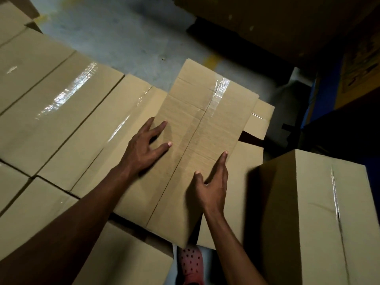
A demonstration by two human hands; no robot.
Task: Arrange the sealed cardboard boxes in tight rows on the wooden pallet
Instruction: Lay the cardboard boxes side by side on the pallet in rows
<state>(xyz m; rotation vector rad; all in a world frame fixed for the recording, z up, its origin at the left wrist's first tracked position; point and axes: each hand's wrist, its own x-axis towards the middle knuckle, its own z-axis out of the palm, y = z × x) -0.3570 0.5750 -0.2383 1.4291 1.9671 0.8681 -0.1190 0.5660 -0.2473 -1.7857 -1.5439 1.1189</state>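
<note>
The long tan cardboard box sealed with clear tape (197, 145) lies askew on top of the packed rows of tan boxes (57, 95), its far end jutting toward the grey concrete floor (127, 46). My left hand (146, 149) rests flat on its top with fingers spread; my right hand (213, 186) lies open along its right edge, thumb on the top. I judge it stiff and smooth, slick where taped, its weight unknowable. Best held at opposite long edges, then slid square.
</note>
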